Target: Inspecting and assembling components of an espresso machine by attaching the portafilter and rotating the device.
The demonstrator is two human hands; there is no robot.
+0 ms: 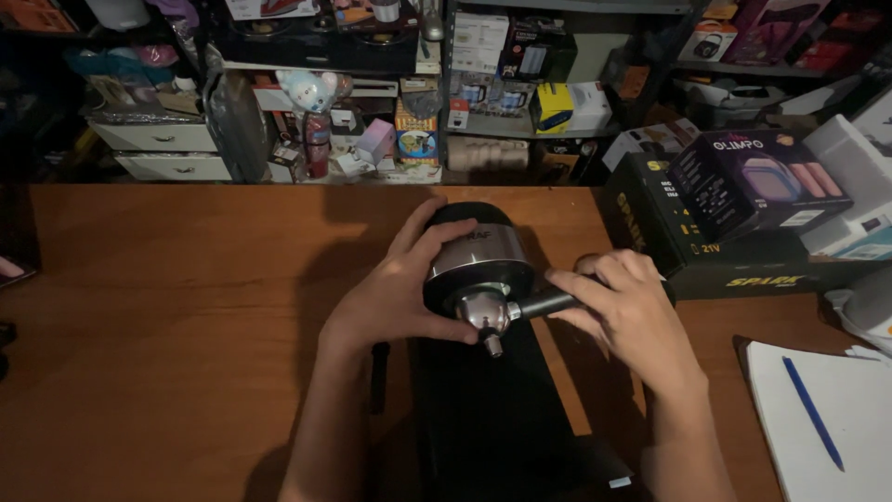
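Fingers (437, 244) of the left hand (395, 297) wrap over the rounded top and left side of the coffee machine's brew head (478, 260), thumb low near its underside, so the hand is clamped on that head. The right hand (627, 311) closes around the black handle (548, 302) of the portafilter (488, 314), with its fingers curled over the grip and the handle running out to the right from the head. The portafilter sits directly beneath the brew head, between the two hands, its metal spout pointing toward the camera.

The coffee machine (492, 409) is black, with a brushed silver band around the head and a dark body stretching down to the bottom edge of the view. The portafilter's bowl is shiny metal, ending in a small round spout. The machine stands on the wooden bench (167, 325), near its middle.

To the right, just beside the right hand, lie stacked dark cardboard boxes (734, 214) with yellow and purple printing. At the lower right corner rests a white notepad (827, 418) with a blue pen (813, 414) lying on it. Behind the bench, cluttered shelves (390, 102) hold small boxes, packages and white drawers.
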